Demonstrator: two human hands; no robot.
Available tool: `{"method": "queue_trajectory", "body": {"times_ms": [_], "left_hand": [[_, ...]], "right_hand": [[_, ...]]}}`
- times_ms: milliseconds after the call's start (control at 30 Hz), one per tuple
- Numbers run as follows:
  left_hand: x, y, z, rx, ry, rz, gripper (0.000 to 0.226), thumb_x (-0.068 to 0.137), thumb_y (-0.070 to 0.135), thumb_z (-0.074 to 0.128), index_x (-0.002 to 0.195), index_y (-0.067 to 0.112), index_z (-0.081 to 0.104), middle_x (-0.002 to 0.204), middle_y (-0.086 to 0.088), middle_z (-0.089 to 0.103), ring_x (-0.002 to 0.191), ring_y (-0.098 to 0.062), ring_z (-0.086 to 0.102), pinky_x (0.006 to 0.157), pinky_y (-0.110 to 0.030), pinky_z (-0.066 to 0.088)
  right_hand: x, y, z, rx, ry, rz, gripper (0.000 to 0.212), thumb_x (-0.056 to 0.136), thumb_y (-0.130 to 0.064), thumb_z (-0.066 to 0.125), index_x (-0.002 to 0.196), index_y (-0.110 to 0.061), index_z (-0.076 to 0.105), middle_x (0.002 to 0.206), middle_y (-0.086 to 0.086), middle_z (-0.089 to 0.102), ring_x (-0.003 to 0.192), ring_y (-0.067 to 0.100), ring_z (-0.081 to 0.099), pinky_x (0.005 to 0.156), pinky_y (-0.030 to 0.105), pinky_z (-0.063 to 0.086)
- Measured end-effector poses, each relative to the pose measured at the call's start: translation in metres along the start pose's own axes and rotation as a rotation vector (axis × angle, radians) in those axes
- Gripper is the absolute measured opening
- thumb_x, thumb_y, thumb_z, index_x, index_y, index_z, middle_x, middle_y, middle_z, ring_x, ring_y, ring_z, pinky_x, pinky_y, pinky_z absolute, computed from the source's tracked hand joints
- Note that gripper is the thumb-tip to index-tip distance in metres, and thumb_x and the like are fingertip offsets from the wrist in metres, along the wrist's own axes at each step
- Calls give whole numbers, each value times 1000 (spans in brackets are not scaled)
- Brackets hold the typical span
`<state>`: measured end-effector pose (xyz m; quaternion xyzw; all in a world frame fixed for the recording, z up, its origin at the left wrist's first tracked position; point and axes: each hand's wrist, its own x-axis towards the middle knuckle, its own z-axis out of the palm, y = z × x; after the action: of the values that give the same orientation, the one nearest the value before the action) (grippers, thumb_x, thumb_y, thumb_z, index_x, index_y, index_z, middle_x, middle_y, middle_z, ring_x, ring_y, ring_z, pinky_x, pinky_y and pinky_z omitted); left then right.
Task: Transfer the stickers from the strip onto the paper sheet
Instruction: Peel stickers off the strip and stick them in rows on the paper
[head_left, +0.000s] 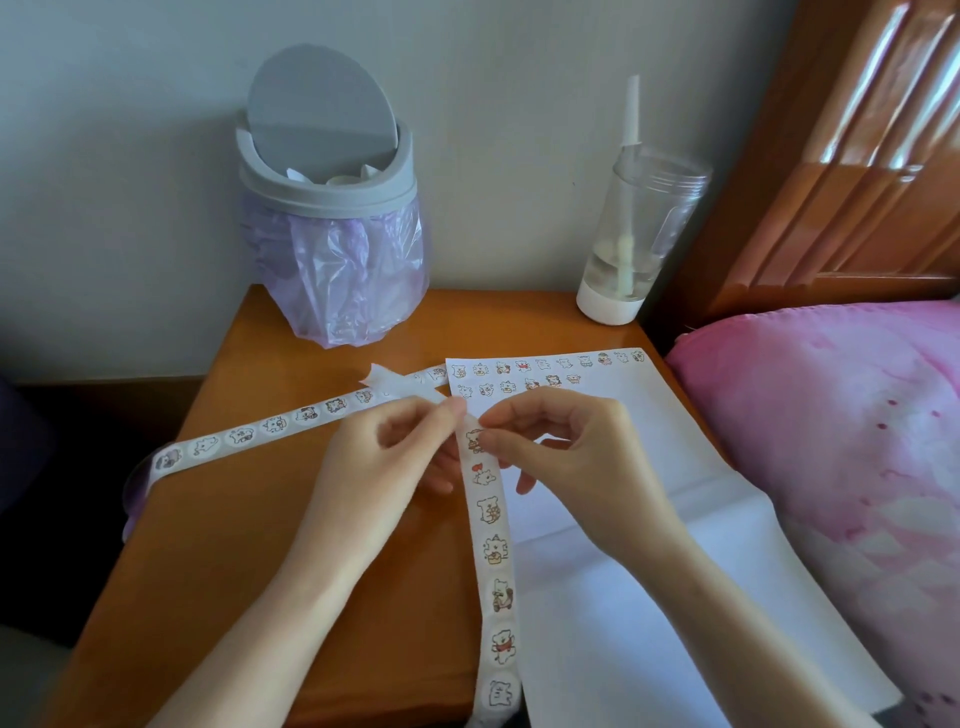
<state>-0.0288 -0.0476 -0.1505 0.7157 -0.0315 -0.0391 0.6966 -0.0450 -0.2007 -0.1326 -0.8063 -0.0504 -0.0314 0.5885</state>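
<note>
My left hand (395, 457) pinches the strip (493, 551) and my right hand (566, 457) pinches a sticker (472, 438), which could tear if I pull too fast.

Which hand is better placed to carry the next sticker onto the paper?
Right: the right hand pinches the top sticker and sits over the paper sheet; the left hand grips the strip.

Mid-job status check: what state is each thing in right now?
sticker strip: held between both hands, stickers remaining.
top sticker: pinched, at the strip.
paper sheet: flat on table, creased, first row full, second part-filled.
left hand: pinches sticker strip.
right hand: pinches top sticker.
bin: lid tilted open, purple liner fitted.
cup: upright, straw in, nearly empty.
</note>
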Motion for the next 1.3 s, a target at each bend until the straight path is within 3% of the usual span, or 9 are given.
{"method": "queue_trajectory", "body": {"times_ms": [100, 367, 633, 767, 900, 1067, 1300], "left_hand": [[0, -1, 0, 30, -16, 15, 20, 91, 16, 60, 78, 11, 75, 70, -5, 74, 63, -16, 68, 59, -24, 56], [-1, -3, 0, 124, -14, 64, 17, 89, 21, 62, 79, 24, 75, 70, 0, 74, 64, -17, 70, 61, -27, 57], [0, -4, -2, 179, 8, 22, 20, 91, 25, 59, 79, 24, 75, 69, 2, 73, 60, -15, 69, 58, -23, 56], [-1, -4, -1, 229, -2, 24, 18, 91, 28, 60, 79, 24, 74, 66, 7, 72, 54, -7, 66, 48, -12, 47], [-3, -3, 1, 259, -38, 36, 18, 91, 22, 59, 81, 22, 74, 67, 11, 72, 52, 2, 62, 46, -7, 42], [-3, -6, 1, 323, -48, 60, 19, 91, 22, 59, 80, 23, 74, 68, 14, 72, 56, 4, 63, 47, -7, 43], [-1, -9, 0, 364, -46, 63, 18, 92, 26, 58, 83, 25, 74, 69, 13, 73, 56, 2, 64, 48, -7, 43]], "right_hand": [[-1, 1, -1, 3, 4, 5, 9, 79, -7, 73, 77, -15, 72, 70, 2, 72, 53, 4, 59, 50, 17, 48], [1, 10, -1, -85, 27, 72, 6, 77, -22, 76, 75, -22, 71, 79, -11, 70, 72, 5, 60, 57, 21, 50], [-2, 10, 0, -251, 22, -35, 13, 80, -26, 73, 74, -34, 65, 85, -14, 61, 79, 6, 53, 67, 15, 41], [0, 4, -13, -113, -31, -34, 6, 80, -20, 73, 77, -24, 69, 78, -11, 67, 68, 4, 54, 58, 18, 43], [20, 11, -51, -2, 73, 40, 3, 79, -12, 72, 80, -10, 70, 79, 1, 70, 60, 9, 54, 50, 21, 42], [56, 44, -98, -92, 164, 232, 2, 83, -10, 69, 84, -11, 71, 79, 10, 65, 60, 13, 50, 50, 20, 42], [83, 53, -114, -249, 112, 251, 2, 83, -13, 70, 82, -13, 71, 68, 5, 60, 56, 15, 46, 49, 19, 39]]}}
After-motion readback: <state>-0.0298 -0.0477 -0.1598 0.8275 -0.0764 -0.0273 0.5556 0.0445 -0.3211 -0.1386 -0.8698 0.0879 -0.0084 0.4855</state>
